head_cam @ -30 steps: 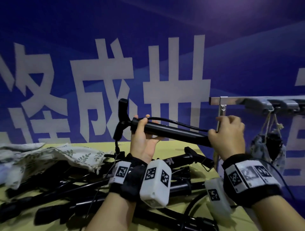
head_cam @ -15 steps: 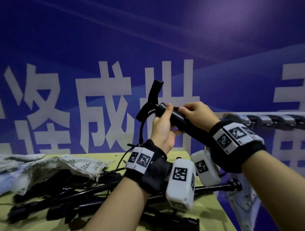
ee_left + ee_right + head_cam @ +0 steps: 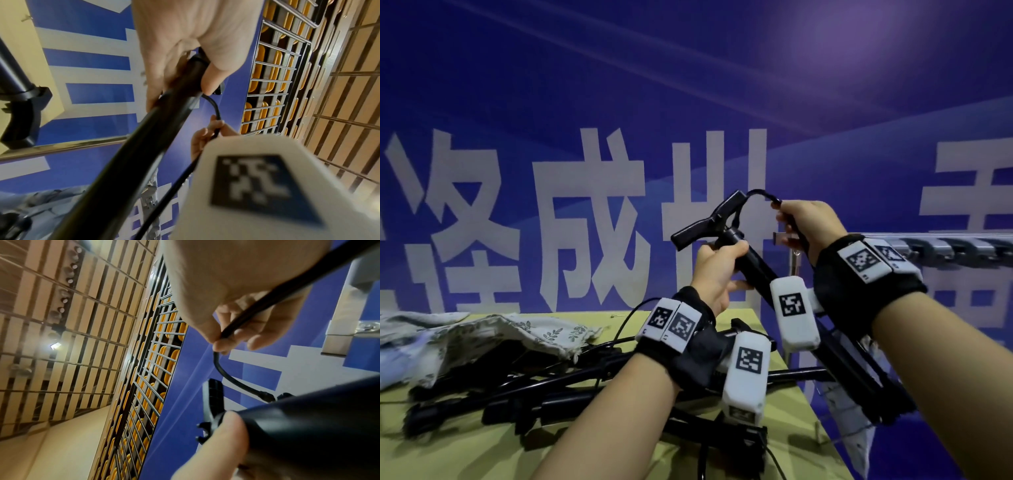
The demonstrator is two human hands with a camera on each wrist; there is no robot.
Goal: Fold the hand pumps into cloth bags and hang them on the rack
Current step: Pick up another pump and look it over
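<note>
- The black hand pump [image 3: 748, 260] is up in the air in front of you, above the table. It tilts, with its handle end high and to the left and its long tube going down to the right.
- The T-shaped handle [image 3: 705, 222] sits at the top of the pump, slanted.
- A thin black hose [image 3: 762, 193] comes out near the handle and bends over to the right in a small arch.
- Your left hand [image 3: 717, 270] grips the tube just under the handle. Your fingers and thumb wrap round it.
- Your right hand [image 3: 808, 226] pinches the hose near its bend, between thumb and fingers. In the right wrist view the hose [image 3: 246, 322] runs on across your palm.
- The two hands are close but not touching.
- More black pumps [image 3: 544, 387] lie in a messy pile on the yellow-green table [image 3: 465, 455], under your left arm.
- A cloth bag [image 3: 524, 334] with a little leaf print lies flat on the left of the table, partly over the pile.
- A silver rack [image 3: 945, 245] with a row of grey hooks is on the right, behind your right wrist.
- A pale printed cloth [image 3: 856, 442] hangs low on the right, mostly hidden.
- A big blue wall [image 3: 688, 85] with huge white letters stands behind it all.
</note>
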